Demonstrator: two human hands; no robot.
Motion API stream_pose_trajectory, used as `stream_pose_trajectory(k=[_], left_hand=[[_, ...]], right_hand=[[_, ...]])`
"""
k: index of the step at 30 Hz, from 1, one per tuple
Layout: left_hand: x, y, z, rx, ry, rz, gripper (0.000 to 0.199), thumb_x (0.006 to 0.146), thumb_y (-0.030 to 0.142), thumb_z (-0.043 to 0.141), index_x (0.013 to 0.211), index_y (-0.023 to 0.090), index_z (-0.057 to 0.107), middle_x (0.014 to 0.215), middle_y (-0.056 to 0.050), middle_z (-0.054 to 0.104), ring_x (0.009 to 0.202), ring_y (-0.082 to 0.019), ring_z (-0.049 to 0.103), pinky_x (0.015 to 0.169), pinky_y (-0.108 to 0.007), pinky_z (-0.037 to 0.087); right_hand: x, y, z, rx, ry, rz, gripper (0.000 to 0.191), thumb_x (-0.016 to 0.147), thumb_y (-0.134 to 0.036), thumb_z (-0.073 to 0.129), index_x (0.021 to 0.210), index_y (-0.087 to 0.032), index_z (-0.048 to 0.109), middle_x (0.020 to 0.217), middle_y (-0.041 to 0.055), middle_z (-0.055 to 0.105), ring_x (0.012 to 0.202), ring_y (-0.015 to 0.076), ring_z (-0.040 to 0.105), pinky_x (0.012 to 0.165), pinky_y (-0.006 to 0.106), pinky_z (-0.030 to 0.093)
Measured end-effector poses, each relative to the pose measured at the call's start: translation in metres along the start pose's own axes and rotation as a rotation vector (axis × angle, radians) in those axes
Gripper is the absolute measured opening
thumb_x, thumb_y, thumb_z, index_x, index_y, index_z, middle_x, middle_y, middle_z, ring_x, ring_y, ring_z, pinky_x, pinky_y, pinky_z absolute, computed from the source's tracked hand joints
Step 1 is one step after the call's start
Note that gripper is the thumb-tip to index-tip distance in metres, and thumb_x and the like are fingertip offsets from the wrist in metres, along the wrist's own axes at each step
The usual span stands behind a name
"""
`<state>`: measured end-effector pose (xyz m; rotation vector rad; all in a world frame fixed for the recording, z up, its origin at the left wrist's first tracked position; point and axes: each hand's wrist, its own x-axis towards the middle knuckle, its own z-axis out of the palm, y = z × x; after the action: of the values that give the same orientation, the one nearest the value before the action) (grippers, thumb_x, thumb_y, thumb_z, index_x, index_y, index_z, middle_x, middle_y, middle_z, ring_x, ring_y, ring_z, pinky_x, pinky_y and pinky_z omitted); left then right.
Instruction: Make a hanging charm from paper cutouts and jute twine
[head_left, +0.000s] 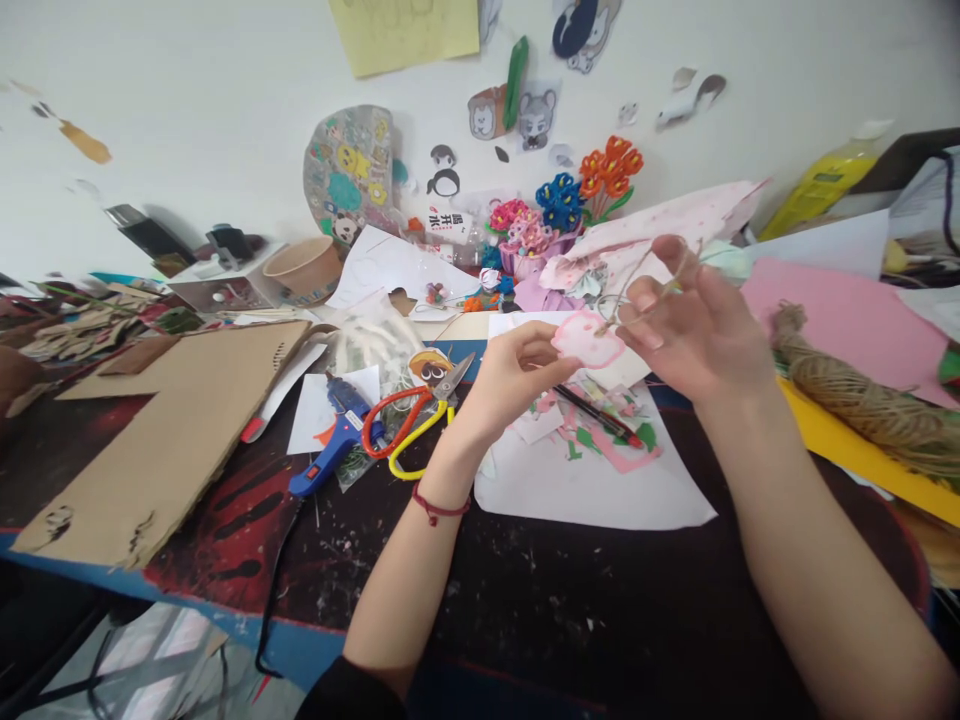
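My left hand (529,370) pinches a small pink paper cutout (589,340) with a scalloped, darker pink edge. A thin piece of twine (637,290) runs from the cutout's right side up to my right hand (694,320). The fingers of my right hand are bent around the twine, slightly blurred. Both hands are raised over a white paper sheet (600,505) strewn with pink and green paper scraps and a dark pen (600,415). Orange-and-yellow-handled scissors (420,410) lie left of my left wrist.
A blue glue gun (337,440) with a black cord lies beside the scissors. Cut cardboard (172,420) covers the left side of the table. At right are a twine bundle (870,400) and pink paper (847,310). Bead flowers (562,205) and a yellow bottle (821,185) stand behind.
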<state>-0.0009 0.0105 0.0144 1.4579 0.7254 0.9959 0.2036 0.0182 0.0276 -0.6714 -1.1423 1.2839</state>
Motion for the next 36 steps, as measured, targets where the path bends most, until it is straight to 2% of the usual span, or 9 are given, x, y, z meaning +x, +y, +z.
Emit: stream_pose_trajectory(k=[4, 9, 12, 15, 18, 21, 26, 36], left_hand=[[-0.002, 0.002, 0.004, 0.104, -0.143, -0.014, 0.028, 0.081, 0.037, 0.075, 0.078, 0.015, 0.058, 0.074, 0.0, 0.059, 0.068, -0.009, 0.054, 0.059, -0.022, 0.039], [-0.002, 0.005, 0.008, 0.123, -0.161, 0.039, 0.03, 0.083, 0.041, 0.072, 0.079, 0.015, 0.058, 0.076, 0.001, 0.054, 0.069, -0.008, 0.051, 0.06, -0.022, 0.04], [-0.002, 0.004, 0.01, 0.081, -0.142, 0.057, 0.026, 0.084, 0.038, 0.072, 0.08, 0.015, 0.059, 0.073, 0.002, 0.056, 0.066, -0.007, 0.053, 0.059, -0.021, 0.042], [0.0, 0.0, 0.01, 0.034, -0.065, 0.11, 0.021, 0.085, 0.035, 0.071, 0.087, 0.015, 0.063, 0.076, -0.001, 0.063, 0.067, -0.009, 0.058, 0.06, -0.022, 0.046], [0.002, -0.004, 0.01, -0.004, 0.013, 0.177, 0.02, 0.084, 0.033, 0.071, 0.089, 0.015, 0.065, 0.079, -0.002, 0.065, 0.071, -0.01, 0.06, 0.063, -0.022, 0.05], [0.002, -0.005, 0.01, -0.008, 0.038, 0.213, 0.019, 0.084, 0.031, 0.071, 0.09, 0.015, 0.065, 0.081, -0.002, 0.065, 0.075, -0.011, 0.061, 0.065, -0.022, 0.051], [0.0, -0.003, 0.01, 0.05, 0.054, 0.202, 0.018, 0.085, 0.031, 0.069, 0.088, 0.014, 0.064, 0.077, -0.001, 0.062, 0.07, -0.01, 0.058, 0.06, -0.021, 0.047], [0.0, -0.004, 0.01, 0.192, 0.092, 0.211, 0.017, 0.087, 0.032, 0.065, 0.085, 0.016, 0.061, 0.077, 0.0, 0.06, 0.07, -0.01, 0.056, 0.063, -0.022, 0.046]], right_hand=[[0.0, 0.0, 0.0, -0.025, -0.008, -0.005, 0.035, 0.068, -0.055, 0.08, 0.093, -0.034, 0.068, 0.065, -0.0041, 0.049, 0.049, 0.0109, 0.033, 0.05, 0.029, 0.027], [-0.001, 0.001, 0.002, -0.037, -0.039, -0.041, 0.03, 0.077, -0.051, 0.074, 0.099, -0.032, 0.07, 0.066, -0.0038, 0.048, 0.051, 0.0106, 0.036, 0.05, 0.028, 0.03], [0.0, 0.004, 0.001, -0.093, 0.003, -0.09, 0.023, 0.08, -0.047, 0.073, 0.096, -0.031, 0.072, 0.079, -0.0012, 0.055, 0.057, 0.0102, 0.044, 0.05, 0.026, 0.033], [0.001, 0.007, -0.002, -0.204, 0.058, -0.126, 0.019, 0.078, -0.044, 0.076, 0.088, -0.028, 0.074, 0.089, 0.0003, 0.059, 0.063, 0.01, 0.052, 0.052, 0.026, 0.04], [0.001, 0.011, -0.005, -0.281, -0.018, -0.078, 0.024, 0.076, -0.049, 0.077, 0.085, -0.027, 0.075, 0.085, 0.0012, 0.065, 0.066, 0.013, 0.058, 0.057, 0.027, 0.047], [-0.001, 0.015, -0.006, -0.36, -0.067, -0.083, 0.018, 0.072, -0.04, 0.081, 0.081, -0.025, 0.078, 0.079, 0.0024, 0.069, 0.072, 0.0164, 0.062, 0.063, 0.029, 0.052], [-0.002, 0.021, -0.005, -0.394, -0.018, -0.145, 0.013, 0.07, -0.028, 0.083, 0.082, -0.025, 0.079, 0.086, 0.0016, 0.073, 0.079, 0.0155, 0.064, 0.068, 0.028, 0.054], [-0.003, 0.02, 0.0, -0.392, 0.018, -0.123, 0.016, 0.066, -0.031, 0.086, 0.076, -0.023, 0.076, 0.08, 0.0026, 0.069, 0.075, 0.0166, 0.062, 0.068, 0.031, 0.054]])
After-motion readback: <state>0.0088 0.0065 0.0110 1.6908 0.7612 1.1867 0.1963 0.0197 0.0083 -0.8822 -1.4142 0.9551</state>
